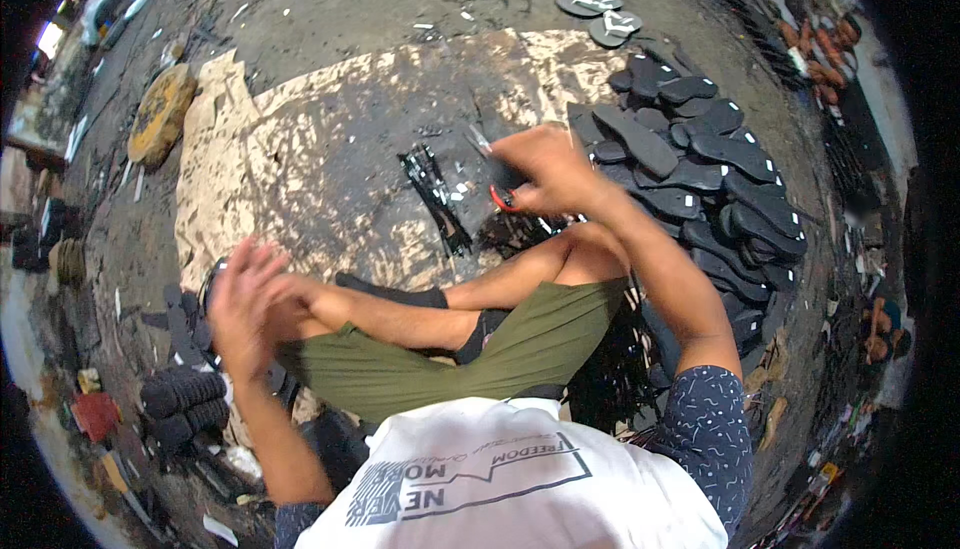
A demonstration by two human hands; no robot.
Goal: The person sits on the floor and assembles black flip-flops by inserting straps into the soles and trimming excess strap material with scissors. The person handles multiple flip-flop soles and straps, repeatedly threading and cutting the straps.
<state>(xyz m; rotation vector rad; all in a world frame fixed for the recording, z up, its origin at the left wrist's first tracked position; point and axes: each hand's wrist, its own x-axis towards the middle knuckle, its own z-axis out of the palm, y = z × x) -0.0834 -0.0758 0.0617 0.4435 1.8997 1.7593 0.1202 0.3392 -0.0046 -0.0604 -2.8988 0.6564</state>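
In my right hand is a pair of scissors with a red and black handle, its metal blades pointing up and away from me above the mat. My left hand is raised by my left knee, slightly blurred, its fingers apart with nothing seen in them. Behind those fingers shows the edge of a dark object that I cannot make out. Between my hands, narrow black strips lie in a loose bundle on the stained mat, with small pale scraps beside them. To the right of my right hand spreads a heap of black shoe soles, several with white stickers.
I sit cross-legged at the mat's near edge. A pair of flip-flops rests beyond it. At the left are a yellowish-brown round block and stacked black soles. More dark strips are piled beside my right thigh.
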